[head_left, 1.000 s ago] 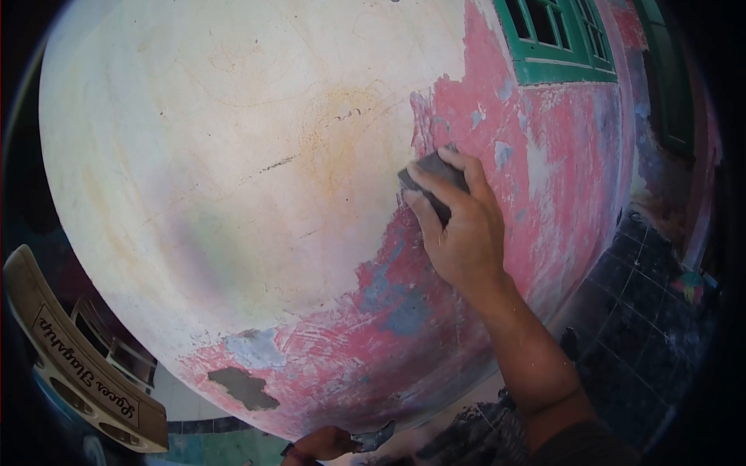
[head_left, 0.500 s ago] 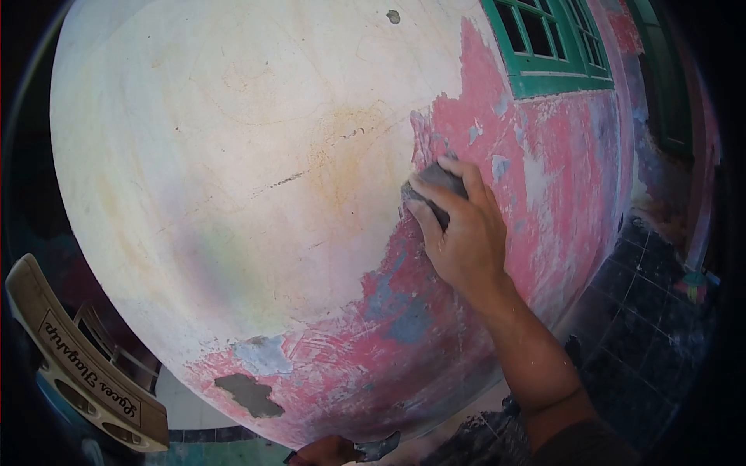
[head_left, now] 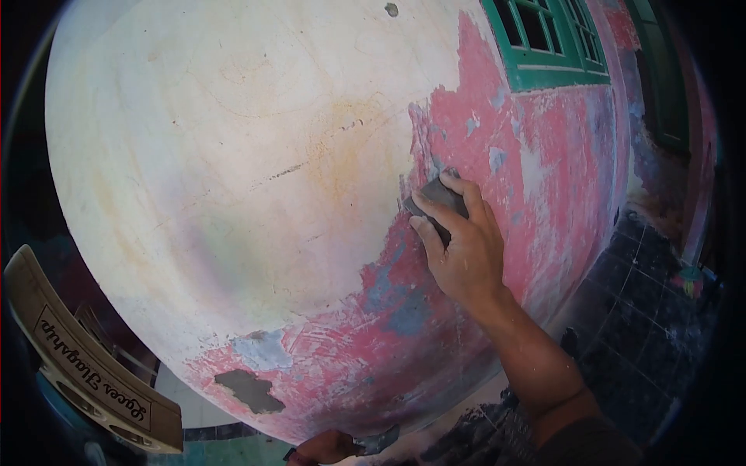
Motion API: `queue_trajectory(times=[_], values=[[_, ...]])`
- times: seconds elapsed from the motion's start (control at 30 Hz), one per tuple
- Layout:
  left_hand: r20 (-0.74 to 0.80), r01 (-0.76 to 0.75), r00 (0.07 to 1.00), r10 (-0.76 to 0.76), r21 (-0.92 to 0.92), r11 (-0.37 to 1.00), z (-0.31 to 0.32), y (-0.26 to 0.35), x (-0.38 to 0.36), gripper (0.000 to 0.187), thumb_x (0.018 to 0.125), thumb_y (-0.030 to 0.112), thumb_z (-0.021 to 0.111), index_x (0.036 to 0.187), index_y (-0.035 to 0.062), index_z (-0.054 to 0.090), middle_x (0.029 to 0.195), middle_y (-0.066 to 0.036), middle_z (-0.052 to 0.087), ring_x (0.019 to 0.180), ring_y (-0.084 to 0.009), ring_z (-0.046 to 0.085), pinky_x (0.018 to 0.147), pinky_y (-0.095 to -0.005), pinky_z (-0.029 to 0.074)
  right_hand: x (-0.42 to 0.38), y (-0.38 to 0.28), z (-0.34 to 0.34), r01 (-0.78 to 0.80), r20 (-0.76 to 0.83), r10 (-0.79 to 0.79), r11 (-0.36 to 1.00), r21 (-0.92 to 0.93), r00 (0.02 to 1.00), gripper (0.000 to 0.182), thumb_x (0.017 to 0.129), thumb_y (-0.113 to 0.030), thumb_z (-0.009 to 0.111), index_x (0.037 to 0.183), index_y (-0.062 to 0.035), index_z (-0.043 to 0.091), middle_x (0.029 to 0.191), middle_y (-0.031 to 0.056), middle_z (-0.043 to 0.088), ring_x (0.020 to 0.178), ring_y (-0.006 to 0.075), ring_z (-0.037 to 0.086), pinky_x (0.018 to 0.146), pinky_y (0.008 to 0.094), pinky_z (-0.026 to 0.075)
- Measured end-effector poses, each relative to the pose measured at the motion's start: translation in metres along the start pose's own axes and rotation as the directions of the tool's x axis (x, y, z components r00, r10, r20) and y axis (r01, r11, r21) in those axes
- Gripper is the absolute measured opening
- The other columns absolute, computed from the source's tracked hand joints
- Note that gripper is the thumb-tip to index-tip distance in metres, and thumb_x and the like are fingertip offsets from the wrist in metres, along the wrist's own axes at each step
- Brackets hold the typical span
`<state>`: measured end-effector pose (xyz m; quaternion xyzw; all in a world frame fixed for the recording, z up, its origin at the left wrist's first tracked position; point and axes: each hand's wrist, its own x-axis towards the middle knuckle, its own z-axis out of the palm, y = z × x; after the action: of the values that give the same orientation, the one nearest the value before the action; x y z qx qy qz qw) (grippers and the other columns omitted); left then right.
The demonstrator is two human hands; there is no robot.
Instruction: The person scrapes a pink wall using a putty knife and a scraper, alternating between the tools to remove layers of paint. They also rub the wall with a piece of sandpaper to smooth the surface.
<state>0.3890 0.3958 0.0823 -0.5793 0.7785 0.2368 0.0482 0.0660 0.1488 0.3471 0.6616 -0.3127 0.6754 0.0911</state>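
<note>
My right hand (head_left: 466, 248) is closed around a dark grey block (head_left: 444, 200), its fingers over the top and its thumb at the lower left side. The block lies against the wall (head_left: 311, 202), where the off-white paint meets scraped pink paint. At the bottom edge of the view, my left hand (head_left: 328, 446) is partly cut off. A grey piece (head_left: 378, 440) shows beside it, close to the lower wall; the fingers cannot be made out clearly.
A green-framed window (head_left: 544, 46) is at the upper right. Dark floor tiles (head_left: 629, 311) lie at the right, with debris below the wall. A beige chair back (head_left: 85, 365) with lettering stands at the lower left.
My right hand and the block have moved slightly down along the paint edge. The view has shifted a little, and my left hand shows slightly higher.
</note>
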Motion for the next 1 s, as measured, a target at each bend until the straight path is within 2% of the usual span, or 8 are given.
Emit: queue_trajectory(times=[0.13,0.33,0.43,0.53,0.63,0.73,0.93,1.0], values=[[-0.019,-0.045,0.999,0.045,-0.051,0.998,0.013,-0.021,0.013,0.034,0.099,0.025,0.057,0.125,0.0156,0.077,0.102,-0.016,0.075,0.09,-0.0355,0.069,0.085,-0.0473,0.054,0.028,-0.005,0.001,-0.051,-0.034,0.053,0.997,0.059,0.998,0.028,0.095,-0.02,0.076,0.123,-0.0157,0.078,0.138,0.016,0.059,0.114,0.0388,0.063,0.095,0.0452,0.056],[-0.089,0.175,0.977,-0.193,-0.178,0.968,-0.035,0.047,-0.007,0.034,0.102,0.033,0.058,0.106,0.0072,0.08,0.095,-0.019,0.074,0.083,-0.0356,0.069,0.075,-0.0515,0.052,0.006,0.001,-0.001,0.011,0.015,-0.011,1.0,0.017,1.0,0.03,0.096,-0.021,0.075,0.125,-0.0158,0.077,0.138,0.0158,0.059,0.111,0.0392,0.063,0.094,0.0463,0.056],[-0.052,0.149,0.985,-0.161,-0.188,0.971,-0.022,0.023,0.002,0.038,0.103,0.037,0.058,0.108,0.0059,0.079,0.098,-0.022,0.073,0.083,-0.0339,0.068,0.076,-0.0499,0.051,0.034,0.001,0.003,-0.002,-0.067,0.004,0.999,0.036,0.998,0.031,0.096,-0.021,0.075,0.126,-0.0162,0.077,0.139,0.0151,0.059,0.109,0.0396,0.063,0.092,0.047,0.056],[-0.078,-0.055,0.996,0.046,-0.121,0.991,0.004,-0.009,0.014,0.042,0.103,0.04,0.058,0.11,0.0032,0.078,0.098,-0.024,0.073,0.084,-0.0321,0.068,0.078,-0.0488,0.05,0.031,-0.002,0.0,-0.033,-0.041,0.034,0.999,0.006,0.999,0.031,0.095,-0.02,0.076,0.126,-0.0165,0.077,0.139,0.015,0.059,0.109,0.0399,0.063,0.092,0.0465,0.056],[-0.023,0.083,0.996,-0.086,-0.127,0.988,-0.001,0.001,0.012,0.042,0.103,0.04,0.058,0.113,0.0038,0.077,0.1,-0.023,0.073,0.086,-0.0337,0.068,0.081,-0.0475,0.051,0.011,-0.005,-0.008,-0.054,0.066,0.059,0.996,-0.075,0.996,0.029,0.094,-0.02,0.078,0.123,-0.0134,0.078,0.136,0.0163,0.062,0.119,0.0366,0.066,0.098,0.0423,0.054],[0.008,0.112,0.994,-0.111,-0.065,0.992,-0.023,0.021,0.008,0.041,0.103,0.041,0.058,0.116,0.0078,0.077,0.103,-0.02,0.074,0.087,-0.0351,0.069,0.082,-0.0463,0.053,0.029,-0.006,-0.006,-0.048,-0.023,0.048,0.999,-0.022,0.999,0.029,0.094,-0.02,0.078,0.122,-0.0135,0.079,0.136,0.015,0.062,0.117,0.036,0.066,0.097,0.0423,0.055],[-0.074,-0.125,0.989,0.125,0.014,0.992,0.018,-0.022,0.012,0.033,0.104,0.03,0.053,0.118,0.0162,0.079,0.112,-0.016,0.075,0.09,-0.0355,0.069,0.088,-0.0467,0.055,0.013,-0.002,-0.005,-0.048,0.015,0.049,0.998,-0.05,0.999,0.028,0.094,-0.019,0.078,0.121,-0.0137,0.079,0.135,0.0144,0.062,0.117,0.036,0.066,0.098,0.0421,0.055],[-0.072,-0.098,0.993,0.096,-0.032,0.995,0.023,-0.028,0.016,0.032,0.104,0.025,0.052,0.119,0.0171,0.079,0.111,-0.016,0.075,0.093,-0.0356,0.069,0.091,-0.047,0.054,0.026,-0.006,-0.006,-0.072,-0.01,0.072,0.997,-0.025,0.997,0.028,0.094,-0.019,0.078,0.121,-0.0133,0.079,0.134,0.0149,0.063,0.119,0.0363,0.066,0.099,0.0422,0.054]])
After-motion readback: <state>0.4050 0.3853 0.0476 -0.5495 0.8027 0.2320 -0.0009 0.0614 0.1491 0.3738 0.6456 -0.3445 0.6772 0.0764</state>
